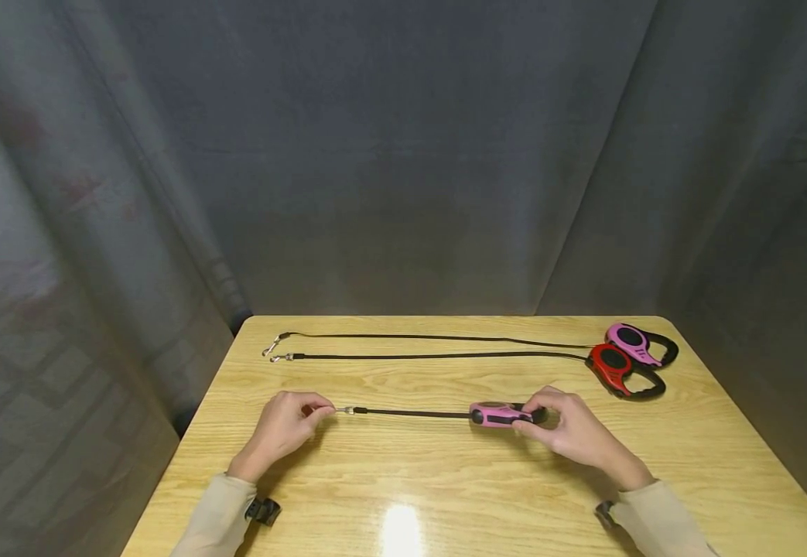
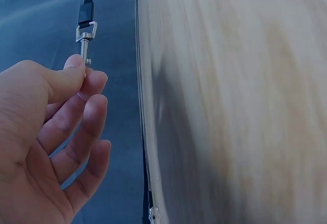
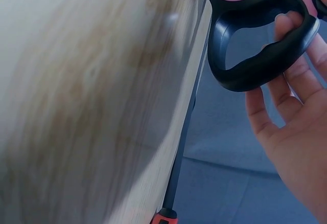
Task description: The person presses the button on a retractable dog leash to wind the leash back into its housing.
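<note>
Between thumb and forefinger my left hand (image 1: 290,422) pinches the silver snap hook (image 2: 85,47) of a retractable dog leash. The other fingers of that hand curl loosely without touching the hook. From the hook a black strap (image 1: 413,414) runs straight to the pink and black leash case (image 1: 494,415), which is on edge. My right hand (image 1: 570,425) holds the case by its black loop handle (image 3: 265,63), with fingers around the handle and the thumb near its top. Whether the case touches the table is hard to tell.
Behind, a red leash (image 1: 612,367) and a second pink leash (image 1: 631,337) lie at the table's right, overlapping. Their black straps stretch left to metal hooks (image 1: 278,344). A wooden table (image 1: 347,487) bears everything, with grey curtains (image 1: 403,170) around it.
</note>
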`<state>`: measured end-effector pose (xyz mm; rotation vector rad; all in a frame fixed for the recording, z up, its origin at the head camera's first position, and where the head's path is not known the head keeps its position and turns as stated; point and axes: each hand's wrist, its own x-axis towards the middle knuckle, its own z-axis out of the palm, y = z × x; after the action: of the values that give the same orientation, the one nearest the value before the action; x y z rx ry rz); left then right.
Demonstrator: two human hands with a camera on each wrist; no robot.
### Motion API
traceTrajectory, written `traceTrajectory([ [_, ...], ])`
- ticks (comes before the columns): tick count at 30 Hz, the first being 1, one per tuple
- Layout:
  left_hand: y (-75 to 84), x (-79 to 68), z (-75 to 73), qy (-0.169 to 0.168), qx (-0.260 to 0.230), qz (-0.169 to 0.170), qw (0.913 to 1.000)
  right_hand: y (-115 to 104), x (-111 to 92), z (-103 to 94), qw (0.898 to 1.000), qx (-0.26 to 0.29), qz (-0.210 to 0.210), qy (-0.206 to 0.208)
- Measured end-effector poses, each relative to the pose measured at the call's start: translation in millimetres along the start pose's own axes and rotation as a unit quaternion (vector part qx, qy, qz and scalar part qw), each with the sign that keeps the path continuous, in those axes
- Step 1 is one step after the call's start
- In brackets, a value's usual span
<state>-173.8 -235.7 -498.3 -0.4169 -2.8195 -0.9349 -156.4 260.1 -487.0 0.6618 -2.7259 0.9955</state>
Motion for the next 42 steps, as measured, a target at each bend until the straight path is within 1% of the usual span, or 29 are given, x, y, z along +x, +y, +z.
traceTrajectory([
  [4, 2.7, -0.7, 0.5, -0.003, -0.007, -0.002, 1.0000, -0.8, 0.2, 0.6, 1.000, 0.001, 0.001, -0.001],
  [11, 5.9, -0.3, 2.8, -0.011, -0.002, 0.001, 0.9999, -3.0, 0.8, 1.7, 1.000, 0.010, 0.007, -0.009],
  [15, 7.5, -0.2, 4.8, -0.011, -0.005, 0.005, 0.9999, -4.0, 0.5, 2.7, 1.000, 0.010, 0.005, -0.006],
  [20, 10.1, -0.6, 8.4, -0.012, -0.002, 0.021, 0.9997, -7.1, 0.2, 5.7, 1.000, 0.016, -0.005, -0.004],
  [25, 14.6, -1.5, 10.7, -0.016, -0.010, 0.039, 0.9990, -12.6, -0.1, 9.1, 1.000, 0.022, -0.009, -0.017],
  [28, 16.8, -2.3, 11.5, -0.021, -0.017, 0.036, 0.9990, -15.2, 0.3, 11.4, 0.999, 0.027, -0.008, -0.024],
  [33, 16.1, -3.6, 14.2, -0.031, -0.024, 0.024, 0.9989, -17.5, 2.5, 17.3, 0.999, 0.036, -0.023, -0.032],
  [42, 22.2, -2.5, 17.7, -0.038, -0.025, 0.035, 0.9984, -22.2, 8.1, 21.8, 0.997, 0.040, -0.043, -0.057],
])
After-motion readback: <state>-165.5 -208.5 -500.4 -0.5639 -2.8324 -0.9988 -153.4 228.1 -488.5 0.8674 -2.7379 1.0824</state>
